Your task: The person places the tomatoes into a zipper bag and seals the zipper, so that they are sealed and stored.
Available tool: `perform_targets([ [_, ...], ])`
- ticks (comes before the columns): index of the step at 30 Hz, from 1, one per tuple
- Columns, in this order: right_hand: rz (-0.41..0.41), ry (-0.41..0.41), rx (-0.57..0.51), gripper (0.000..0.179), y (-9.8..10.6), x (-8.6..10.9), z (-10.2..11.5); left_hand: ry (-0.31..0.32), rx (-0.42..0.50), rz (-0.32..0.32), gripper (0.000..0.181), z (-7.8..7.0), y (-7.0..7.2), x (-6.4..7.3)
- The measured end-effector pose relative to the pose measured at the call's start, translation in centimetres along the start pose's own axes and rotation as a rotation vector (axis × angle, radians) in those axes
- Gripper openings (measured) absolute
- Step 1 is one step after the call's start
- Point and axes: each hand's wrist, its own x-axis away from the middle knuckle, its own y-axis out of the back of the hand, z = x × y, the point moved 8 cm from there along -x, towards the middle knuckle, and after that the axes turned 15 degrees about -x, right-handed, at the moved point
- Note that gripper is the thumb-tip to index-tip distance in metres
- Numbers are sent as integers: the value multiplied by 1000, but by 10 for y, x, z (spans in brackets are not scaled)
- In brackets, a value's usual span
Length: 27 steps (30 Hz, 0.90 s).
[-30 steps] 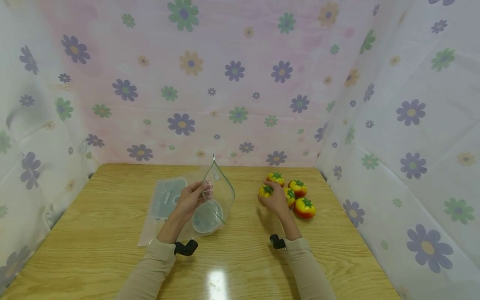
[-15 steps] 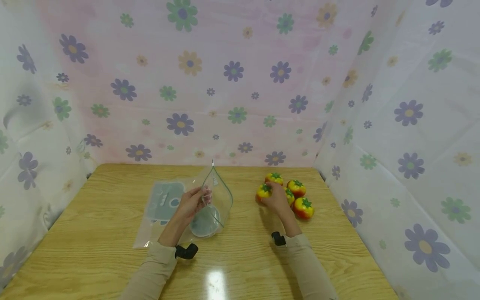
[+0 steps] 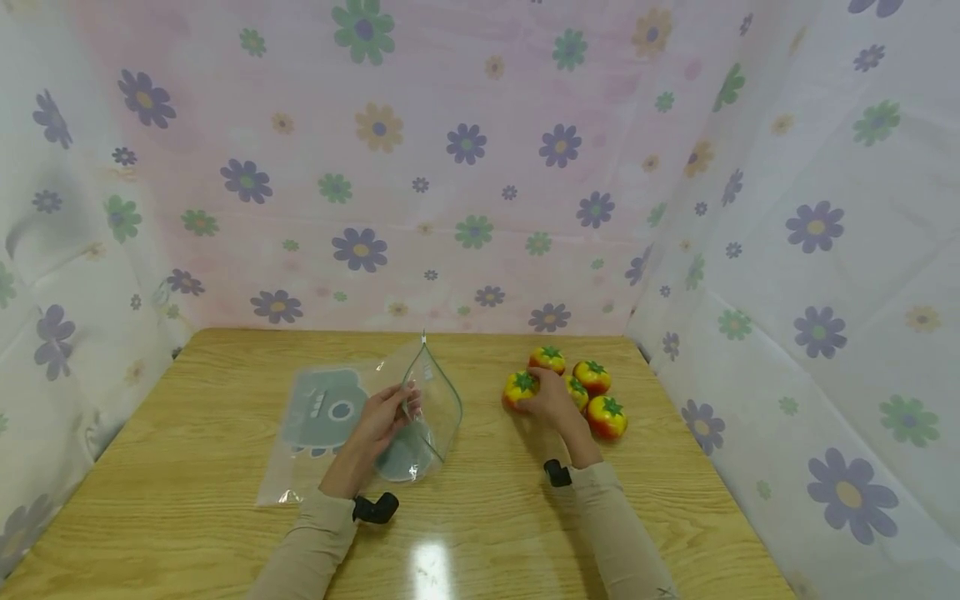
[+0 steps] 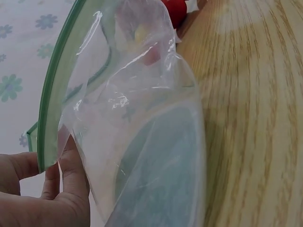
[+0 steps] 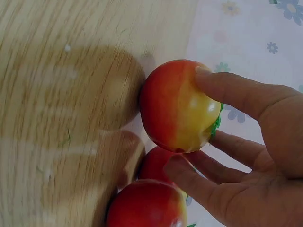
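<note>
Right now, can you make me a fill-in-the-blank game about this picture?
The clear bag is held by the ____ hand.
Counting the one in the right hand, there are ____ red-and-yellow fruits.
Their leafy tops are ____.
The sheet behind the table is printed with ____.

Missing words: left; five; green; flowers.

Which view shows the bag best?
Head view: it takes in most of the bag at once. Left wrist shows its green edge close up but crops the bag; right wrist shows none of it.
</note>
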Motion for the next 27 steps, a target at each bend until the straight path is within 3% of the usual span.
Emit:
perform_targets([
  [8,-18,35,-61,71,-7,2,0,21,26,-9,40,8,1,0],
  [13,-19,97,-182,70,-11,1,3,19,11,-2,39,11,1,-1],
  [23,145,265,-422,74,-33,-2,18,37,13,-3,42,16,1,-4],
  [27,221,286,-503,72,-45,2,30,42,2,-9,42,17,1,-5],
])
